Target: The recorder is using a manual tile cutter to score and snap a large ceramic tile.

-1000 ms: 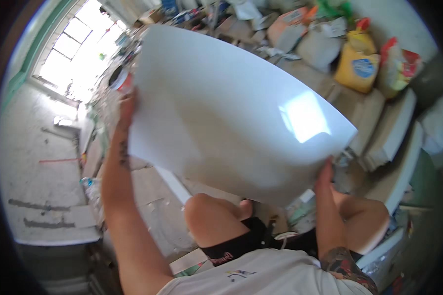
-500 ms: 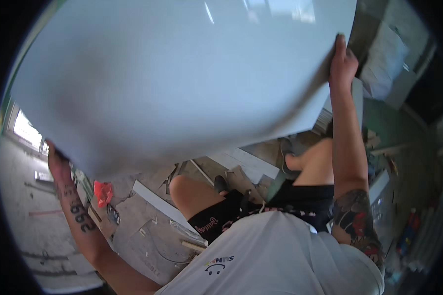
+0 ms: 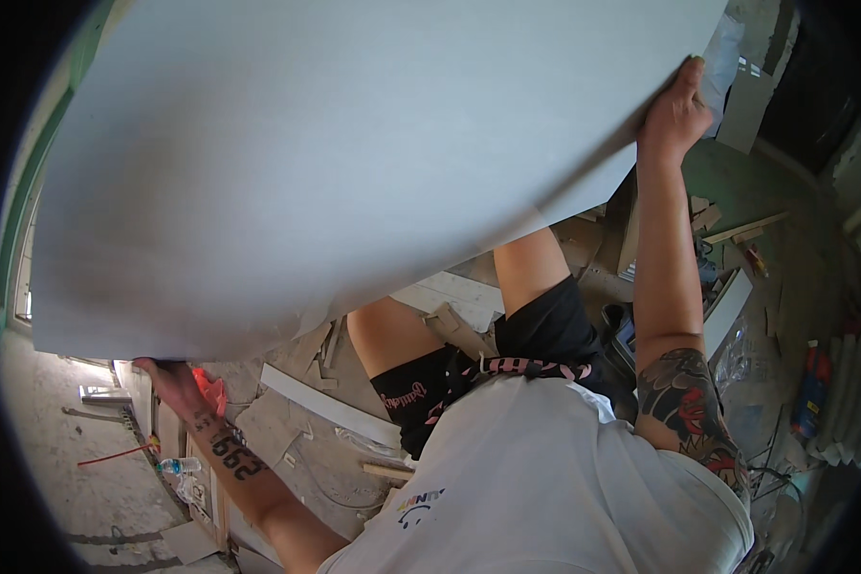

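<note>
A large, smooth white sheet panel [image 3: 354,163] fills the upper part of the view, held up off the floor in front of me and bowed along its near edge. At its near left corner my left hand [image 3: 169,385] grips the lower edge, its fingers partly hidden beneath the panel. On the right edge, farther up, my right hand [image 3: 677,117] is closed round the panel, thumb on the near face. Both arms are stretched wide. My legs stand apart under the panel, which hides my feet.
Offcut boards and scraps litter the floor, among them a long white strip [image 3: 330,407]. A red plastic bag [image 3: 210,390] and a plastic bottle [image 3: 179,466] lie near my left forearm. At right stand a blue-and-red tube [image 3: 810,390] and a white strip [image 3: 728,313].
The panel has tilted and turned, losing its bright reflections. Its near left corner has swung toward me with my left hand, which moved down and right. My right hand has shifted slightly right.
</note>
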Tool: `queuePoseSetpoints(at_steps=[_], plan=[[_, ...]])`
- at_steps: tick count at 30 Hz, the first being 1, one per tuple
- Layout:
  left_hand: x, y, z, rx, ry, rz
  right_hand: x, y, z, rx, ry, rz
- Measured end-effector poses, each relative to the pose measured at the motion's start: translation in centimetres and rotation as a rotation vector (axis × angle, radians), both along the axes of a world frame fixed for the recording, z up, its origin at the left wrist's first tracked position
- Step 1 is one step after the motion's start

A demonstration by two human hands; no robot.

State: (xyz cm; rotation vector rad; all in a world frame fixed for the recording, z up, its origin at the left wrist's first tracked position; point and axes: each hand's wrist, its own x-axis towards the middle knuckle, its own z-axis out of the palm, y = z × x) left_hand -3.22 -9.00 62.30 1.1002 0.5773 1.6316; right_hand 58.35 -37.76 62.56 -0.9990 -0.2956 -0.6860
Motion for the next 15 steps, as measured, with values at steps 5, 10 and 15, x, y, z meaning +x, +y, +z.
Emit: queuePoseSetpoints(at_steps=[5, 10, 15], plan=[[-0.5, 0.8, -4.8, -0.023, -0.037, -0.008, -0.8, 0.4, -2.1, 0.004, 0.158, 0.083], [-1.4, 1.8, -8.5, -0.042, -0.12, -0.129, -0.2, 1.0, -3.4, -0.007, 0.091, 0.059], [-1.1, 1.9, -8.7, -0.028, -0.112, -0.16, -0.7, 1.2, -2.8, -0.033, 0.106, 0.05]])
